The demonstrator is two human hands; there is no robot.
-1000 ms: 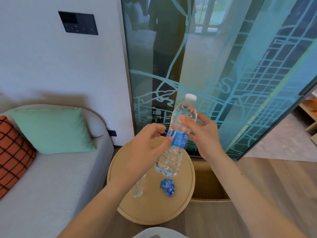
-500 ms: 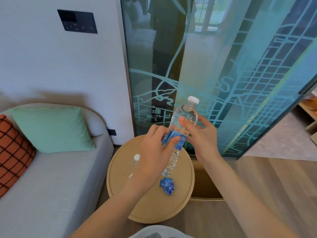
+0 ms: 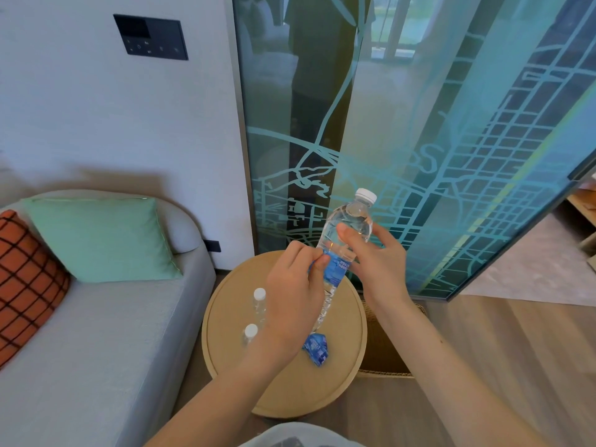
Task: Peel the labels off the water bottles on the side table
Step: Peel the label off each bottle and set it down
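Three bottles: a held bottle (image 3: 354, 213), a far bottle (image 3: 259, 299) and a near bottle (image 3: 250, 333). One table (image 3: 342, 382), one crumpled label (image 3: 316, 349). Two cushions: a green cushion (image 3: 96, 237), an orange cushion (image 3: 25, 279).

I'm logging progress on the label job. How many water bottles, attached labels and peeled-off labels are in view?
Water bottles: 3 (held bottle, far table bottle, near table bottle)
Attached label: 1
Peeled label: 1
Total: 5

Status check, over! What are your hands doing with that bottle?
Left grip pinches blue label. Right grip holds bottle, tilted, above side table. Nothing blocking. Over.
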